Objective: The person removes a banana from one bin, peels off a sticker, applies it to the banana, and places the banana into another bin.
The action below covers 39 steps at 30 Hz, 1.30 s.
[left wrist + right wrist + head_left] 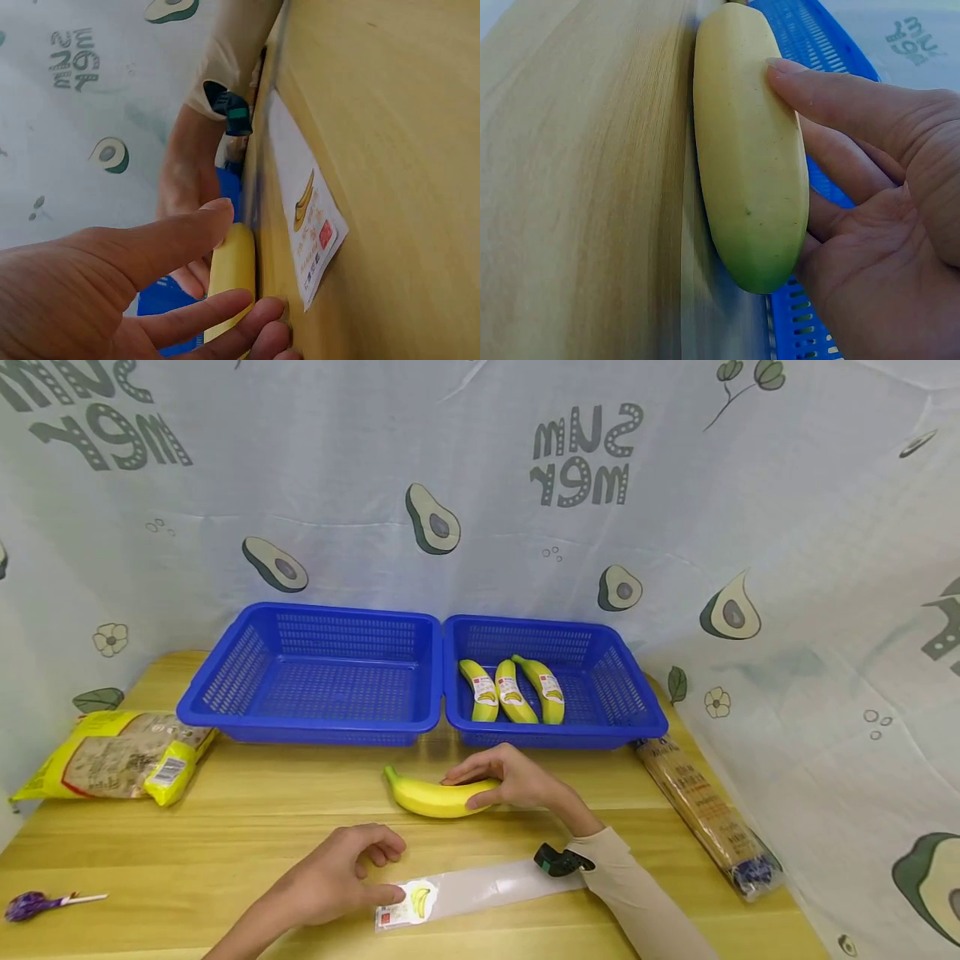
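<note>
A yellow banana [427, 798] with a green stem lies on the wooden table. My right hand [517, 778] grips its right end, thumb on the near side and fingers behind. In the right wrist view, the bare peel of the banana [750, 157] shows no label on the visible side. Nearer the front, my left hand [330, 878] hovers with relaxed, slightly bent fingers and holds nothing. Below its thumb lies a banana sticker [418, 903] at the left end of a clear strip [495, 889]. The left wrist view shows this sticker [311, 232] flat, apart from the hand.
A blue basket [307, 725] stands at the back left. Beside it, another blue basket [615, 731] holds three labelled bananas [510, 693]. A yellow bag [112, 756] lies left, a lollipop [37, 903] front left, and a long plastic packet [708, 814] at the right edge.
</note>
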Available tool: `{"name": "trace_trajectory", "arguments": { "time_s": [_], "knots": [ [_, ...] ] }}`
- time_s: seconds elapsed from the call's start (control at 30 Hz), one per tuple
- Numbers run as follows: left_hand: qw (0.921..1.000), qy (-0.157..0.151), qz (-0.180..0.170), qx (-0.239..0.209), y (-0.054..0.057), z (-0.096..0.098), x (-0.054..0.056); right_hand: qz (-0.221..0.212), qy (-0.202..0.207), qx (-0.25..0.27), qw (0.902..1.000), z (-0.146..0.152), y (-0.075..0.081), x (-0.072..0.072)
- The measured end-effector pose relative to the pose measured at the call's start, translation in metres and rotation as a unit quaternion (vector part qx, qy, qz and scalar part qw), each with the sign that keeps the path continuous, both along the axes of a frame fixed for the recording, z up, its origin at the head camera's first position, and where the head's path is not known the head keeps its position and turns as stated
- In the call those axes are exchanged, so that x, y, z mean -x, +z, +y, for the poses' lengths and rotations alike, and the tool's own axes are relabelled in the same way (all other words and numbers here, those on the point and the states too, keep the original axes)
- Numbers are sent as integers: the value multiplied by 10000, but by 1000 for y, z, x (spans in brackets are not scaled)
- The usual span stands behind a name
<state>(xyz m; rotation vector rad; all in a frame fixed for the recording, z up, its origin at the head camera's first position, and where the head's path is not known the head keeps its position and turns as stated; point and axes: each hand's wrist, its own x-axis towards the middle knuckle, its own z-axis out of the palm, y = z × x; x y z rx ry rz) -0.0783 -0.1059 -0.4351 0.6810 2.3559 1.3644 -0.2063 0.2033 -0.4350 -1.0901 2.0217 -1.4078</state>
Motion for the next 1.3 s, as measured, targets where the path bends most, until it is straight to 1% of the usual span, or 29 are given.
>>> {"name": "trace_trajectory", "arguments": {
  "time_s": [0.13,0.2,0.3,0.4,0.47,0.6,0.7,0.9,1.0,1.07,1.13,1.23,1.3],
  "knots": [
    [9971,115,560,512,-4,13,-9,-33,-32,-46,10000,1,0,1],
    [9938,199,802,748,-7,19,-12,-34,-47,-77,10000,1,0,1],
    [9867,307,1183,1075,-11,26,-16,-13,-56,-118,9999,3,1,1],
    [9827,345,1351,1216,-13,29,-17,-67,-56,-135,9999,3,1,1],
    [9825,361,1388,1191,-14,29,-17,-106,-54,-130,9998,3,2,1],
    [9861,356,1256,1023,-15,28,-15,-89,-6,-119,9999,3,2,2],
    [9890,271,1161,880,-15,27,-13,-45,7,-129,9999,3,2,2],
    [9943,147,808,685,-11,27,-5,-41,15,-122,9999,2,3,2],
    [9976,38,588,358,-9,27,0,-59,22,-105,9999,1,4,1],
    [9993,-95,369,-6,-6,27,4,-57,16,-107,9999,1,4,1],
    [9990,-239,144,-347,-4,27,7,-44,11,-112,9999,1,4,1],
    [9976,-332,-69,-599,0,27,12,3,29,-56,10000,2,4,1],
    [9972,-357,-116,-648,2,27,15,70,52,5,10000,2,5,2]
  ]
}}
